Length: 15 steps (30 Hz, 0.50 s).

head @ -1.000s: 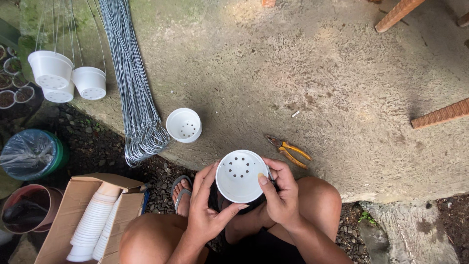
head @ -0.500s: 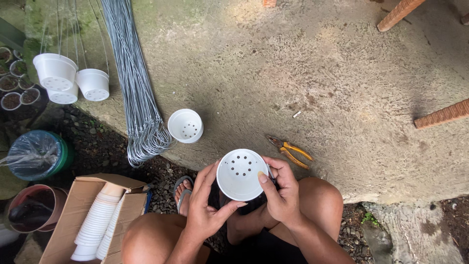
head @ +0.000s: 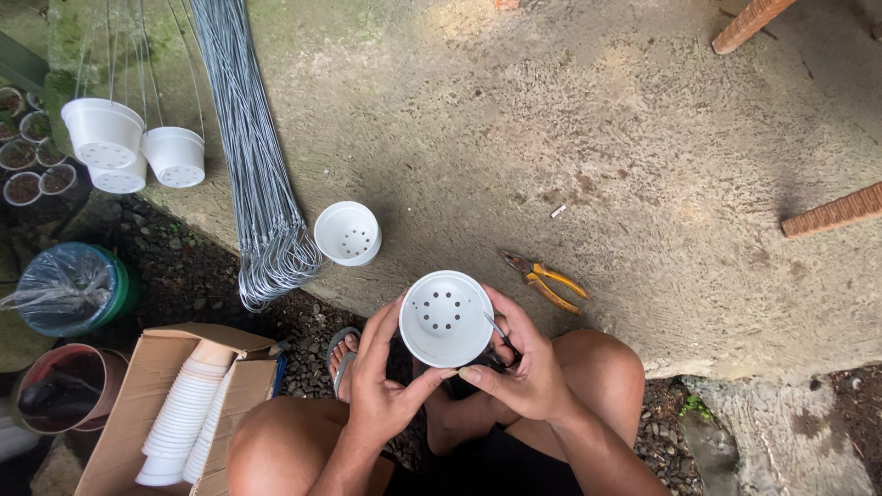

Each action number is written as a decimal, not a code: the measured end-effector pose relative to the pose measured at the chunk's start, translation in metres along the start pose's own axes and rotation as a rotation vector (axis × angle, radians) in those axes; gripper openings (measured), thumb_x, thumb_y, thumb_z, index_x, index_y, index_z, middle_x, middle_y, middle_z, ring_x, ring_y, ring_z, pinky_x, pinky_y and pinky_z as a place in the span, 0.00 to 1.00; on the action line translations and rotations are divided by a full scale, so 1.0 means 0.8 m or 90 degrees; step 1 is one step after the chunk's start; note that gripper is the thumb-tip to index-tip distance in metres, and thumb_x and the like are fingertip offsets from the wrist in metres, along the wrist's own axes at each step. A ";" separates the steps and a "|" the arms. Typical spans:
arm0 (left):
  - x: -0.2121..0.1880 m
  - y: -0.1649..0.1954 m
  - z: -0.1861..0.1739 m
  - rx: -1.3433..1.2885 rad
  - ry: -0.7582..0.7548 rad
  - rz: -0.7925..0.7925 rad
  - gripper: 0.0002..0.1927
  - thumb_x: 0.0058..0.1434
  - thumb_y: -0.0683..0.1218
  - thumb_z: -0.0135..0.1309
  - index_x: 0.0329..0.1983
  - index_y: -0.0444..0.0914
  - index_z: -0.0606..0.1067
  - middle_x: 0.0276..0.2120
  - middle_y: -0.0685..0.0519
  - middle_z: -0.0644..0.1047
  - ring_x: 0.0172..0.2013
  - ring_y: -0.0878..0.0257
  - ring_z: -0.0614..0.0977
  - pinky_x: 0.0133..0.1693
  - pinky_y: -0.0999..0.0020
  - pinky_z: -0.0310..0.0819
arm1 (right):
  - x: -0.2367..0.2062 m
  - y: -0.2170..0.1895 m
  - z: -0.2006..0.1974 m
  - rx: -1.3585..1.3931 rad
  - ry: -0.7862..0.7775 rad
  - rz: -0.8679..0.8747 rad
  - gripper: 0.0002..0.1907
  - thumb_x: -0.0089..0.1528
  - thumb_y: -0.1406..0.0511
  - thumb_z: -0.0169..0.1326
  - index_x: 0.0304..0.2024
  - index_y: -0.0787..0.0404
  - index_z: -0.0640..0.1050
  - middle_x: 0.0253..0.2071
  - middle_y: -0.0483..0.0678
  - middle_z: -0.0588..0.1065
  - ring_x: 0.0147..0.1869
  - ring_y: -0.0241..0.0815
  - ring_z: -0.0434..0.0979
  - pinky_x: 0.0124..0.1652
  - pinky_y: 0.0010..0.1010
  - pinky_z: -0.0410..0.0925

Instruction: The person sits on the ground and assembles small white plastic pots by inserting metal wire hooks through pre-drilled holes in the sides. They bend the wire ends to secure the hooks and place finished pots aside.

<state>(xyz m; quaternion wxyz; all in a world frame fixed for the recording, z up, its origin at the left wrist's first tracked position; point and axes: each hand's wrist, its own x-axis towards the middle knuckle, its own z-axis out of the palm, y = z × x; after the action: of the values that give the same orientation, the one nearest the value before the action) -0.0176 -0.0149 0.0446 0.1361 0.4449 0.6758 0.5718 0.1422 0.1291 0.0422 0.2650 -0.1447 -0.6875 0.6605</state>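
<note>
The left hand [head: 384, 390] cups the small white round plastic pot [head: 446, 318] from its left side, fingers spread and curved up along the wall, the thumb stretched under the near rim to meet the other thumb. The right hand [head: 521, 367] grips the pot's right side, fingers bent over the rim, and a thin grey wire [head: 501, 332] shows against that rim under the fingers. So both hands are clamped on the pot, which sits between them above the person's knees, its open mouth facing up and its holed bottom plain to see.

Beyond the fingertips the grey concrete slab [head: 570, 138] begins; its rough near edge runs just past the knees, dropping to dark gravel [head: 188, 280]. A pair of yellow-handled pliers [head: 544, 280] lies on the slab just right of the pot, near but apart from the right hand. A second white plastic pot [head: 347, 233] stands on the slab up and left, beside the hooked ends of a long bundle of grey wires [head: 253, 165]. The slab between pliers and far edge lies open.

Left of the left knee a brown cardboard box [head: 138, 404] holds a stack of white pots [head: 184, 413]. Farther left hang white pots on wires [head: 124, 147], well apart from the hands.
</note>
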 end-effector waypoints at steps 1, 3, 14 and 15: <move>0.000 0.000 0.000 0.006 0.001 -0.003 0.48 0.47 0.49 0.75 0.69 0.31 0.66 0.65 0.40 0.70 0.65 0.49 0.74 0.64 0.55 0.69 | 0.000 0.000 -0.001 -0.006 -0.005 0.000 0.49 0.57 0.68 0.67 0.75 0.70 0.55 0.48 0.44 0.74 0.40 0.27 0.63 0.36 0.18 0.57; 0.000 -0.001 -0.001 0.021 0.004 -0.004 0.47 0.45 0.49 0.75 0.68 0.31 0.67 0.65 0.41 0.71 0.65 0.49 0.74 0.64 0.54 0.69 | -0.001 0.001 -0.002 -0.022 -0.004 0.013 0.49 0.57 0.68 0.67 0.74 0.70 0.55 0.48 0.43 0.74 0.39 0.27 0.62 0.35 0.19 0.57; 0.000 -0.007 0.004 -0.070 0.001 -0.052 0.47 0.46 0.48 0.75 0.67 0.31 0.67 0.65 0.42 0.69 0.64 0.51 0.76 0.62 0.55 0.71 | 0.002 0.003 0.000 -0.053 -0.007 0.050 0.47 0.58 0.69 0.66 0.74 0.68 0.56 0.44 0.42 0.74 0.36 0.27 0.60 0.35 0.18 0.58; 0.000 -0.008 0.005 -0.088 -0.001 -0.060 0.47 0.46 0.47 0.75 0.67 0.31 0.67 0.65 0.42 0.68 0.64 0.51 0.76 0.61 0.55 0.70 | 0.002 0.003 -0.001 -0.052 -0.008 0.052 0.48 0.58 0.69 0.66 0.75 0.68 0.56 0.43 0.42 0.73 0.36 0.27 0.60 0.36 0.18 0.58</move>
<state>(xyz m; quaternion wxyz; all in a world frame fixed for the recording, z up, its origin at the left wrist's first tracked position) -0.0175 -0.0123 0.0378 0.1937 0.4028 0.6548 0.6095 0.1411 0.1305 0.0397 0.2276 -0.1792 -0.7088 0.6432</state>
